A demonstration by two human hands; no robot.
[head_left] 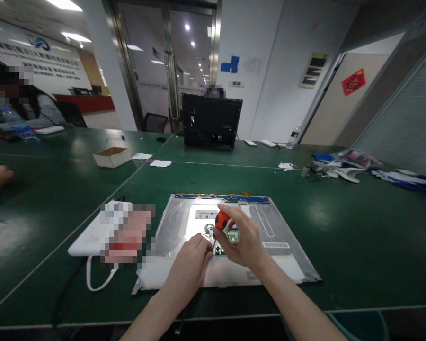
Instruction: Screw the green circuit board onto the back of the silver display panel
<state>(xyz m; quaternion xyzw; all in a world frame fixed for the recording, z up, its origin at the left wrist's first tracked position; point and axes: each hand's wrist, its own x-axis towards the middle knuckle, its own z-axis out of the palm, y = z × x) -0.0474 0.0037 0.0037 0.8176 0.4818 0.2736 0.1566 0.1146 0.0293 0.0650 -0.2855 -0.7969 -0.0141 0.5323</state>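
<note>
A display panel (287, 234) lies face down on the green table, its silver metal back upward and a blue circuit strip (199, 197) along the far edge. Between the thumb and fingers of my right hand (243, 234) is a screwdriver (221, 220) with a stubby orange and black handle. Its shaft points down at a small green circuit board (233, 235) near the panel's middle, partly covered by my hands. My left hand (195, 253) rests on the panel close to the screwdriver's tip, its fingers closed together; what they grip is hidden.
Left of the panel lie a white device (92, 234) with a white cable (95, 288) and a blurred pinkish item. Farther off are an open box (111, 157), a black monitor (213, 121) and plastic-wrapped parts (341, 166). Another person's hand (0, 175) shows at the left edge.
</note>
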